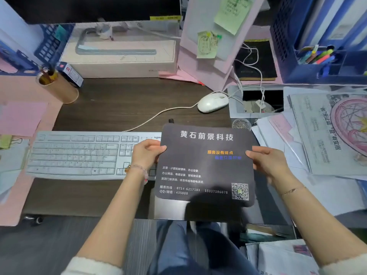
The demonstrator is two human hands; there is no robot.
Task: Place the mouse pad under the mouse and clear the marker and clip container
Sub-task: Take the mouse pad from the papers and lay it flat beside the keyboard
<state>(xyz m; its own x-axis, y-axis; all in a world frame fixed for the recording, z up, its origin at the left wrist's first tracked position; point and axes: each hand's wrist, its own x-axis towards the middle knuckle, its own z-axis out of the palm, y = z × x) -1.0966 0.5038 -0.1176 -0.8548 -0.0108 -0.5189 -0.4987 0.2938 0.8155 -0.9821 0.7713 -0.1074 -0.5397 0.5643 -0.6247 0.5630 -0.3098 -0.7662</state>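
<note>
I hold a dark mouse pad (206,167) with white, orange and blue printing above the desk's front edge. My left hand (146,153) grips its left edge and my right hand (267,160) grips its right edge. The white wired mouse (212,102) rests on the bare dark desk beyond the pad. A small round clear clip container (241,124) stands just past the pad's far right corner. A small dark tip (171,120), possibly the marker, pokes out behind the pad's far left corner; the pad hides the rest of it.
A white keyboard (79,154) lies to the left of the pad. A gold pen cup (57,86) stands at the back left. Paper stacks (325,135) crowd the right side. A blue organizer with pens (321,62) and a long box (123,54) sit at the back.
</note>
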